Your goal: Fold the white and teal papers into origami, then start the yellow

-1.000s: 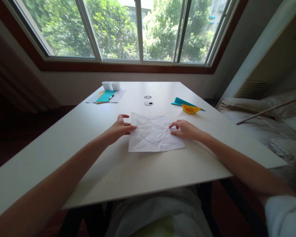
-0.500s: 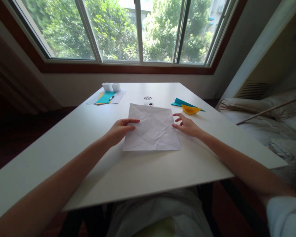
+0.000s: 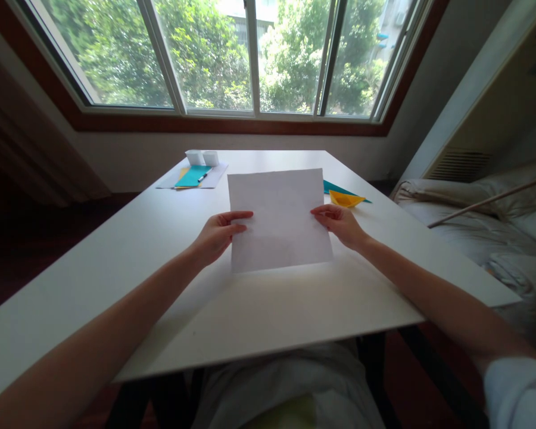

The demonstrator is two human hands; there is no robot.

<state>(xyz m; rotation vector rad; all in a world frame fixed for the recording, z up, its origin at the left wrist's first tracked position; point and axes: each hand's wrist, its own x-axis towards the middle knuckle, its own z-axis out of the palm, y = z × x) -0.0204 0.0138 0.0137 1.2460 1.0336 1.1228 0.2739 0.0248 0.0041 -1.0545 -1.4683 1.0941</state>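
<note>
Nearest the camera, the front edge of the white desk (image 3: 259, 322) crosses the view, with the person's two bare forearms reaching over it toward the white sheet of paper (image 3: 279, 217). That sheet is lifted off the desk and stands tilted up toward the camera, its lower edge just above the desk top near the middle.

The left hand (image 3: 217, 235) has its grip closed on the sheet's left edge, thumb on the near face and fingers curled behind. The right hand (image 3: 342, 223) pinches the sheet's right edge in the same way, so the paper is held between both hands.

Just beyond the sheet's right edge, near the right hand, a folded yellow paper (image 3: 346, 198) lies on the desk, touching a folded teal paper (image 3: 337, 188) that is partly hidden behind the sheet.

Further off, to the far left of the sheet, a teal sheet (image 3: 192, 176) with a pen (image 3: 202, 176) on it rests on a pale paper, with two small white boxes (image 3: 202, 157) just behind. Beyond the desk is the window (image 3: 245, 59).
</note>
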